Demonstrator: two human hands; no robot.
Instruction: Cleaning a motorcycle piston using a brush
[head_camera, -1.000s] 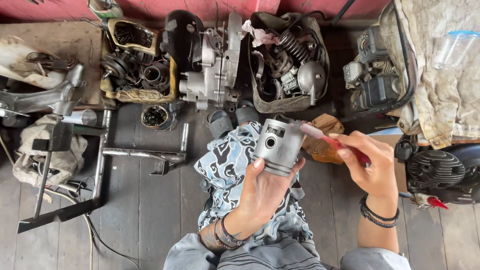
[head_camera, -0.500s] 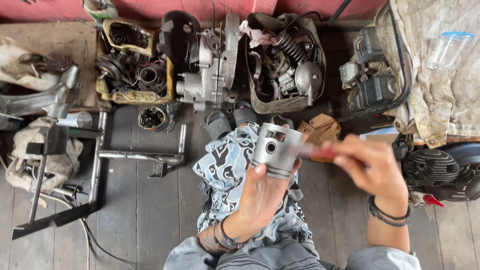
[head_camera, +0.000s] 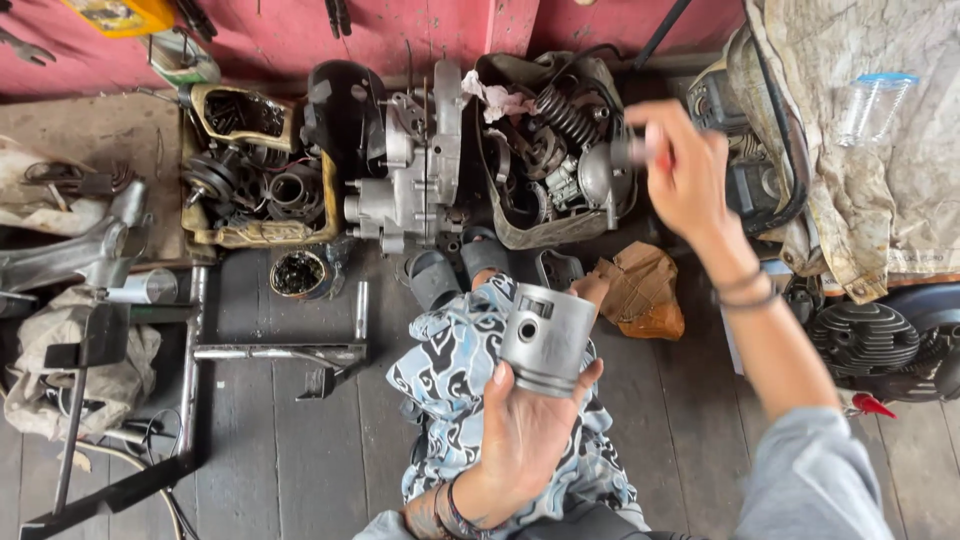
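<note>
My left hand (head_camera: 520, 430) grips a grey metal piston (head_camera: 548, 338) from below, over my patterned trouser leg (head_camera: 455, 385). The piston stands upright with its pin hole facing left. My right hand (head_camera: 685, 175) is stretched out toward the back, blurred, over the tub of engine parts (head_camera: 500, 215). It pinches a small red-handled tool (head_camera: 655, 150) whose tip I cannot make out.
An engine casing (head_camera: 415, 175) and a yellow tray of parts (head_camera: 250, 180) lie at the back by the red wall. A small round tin (head_camera: 298, 273), metal bars (head_camera: 280, 352), a brown rag (head_camera: 640, 290) and a finned cylinder (head_camera: 865, 340) rest on the plank floor.
My right hand has lifted away from the piston and reached up and back toward the tub of parts. The left hand keeps the piston, now slightly lower.
</note>
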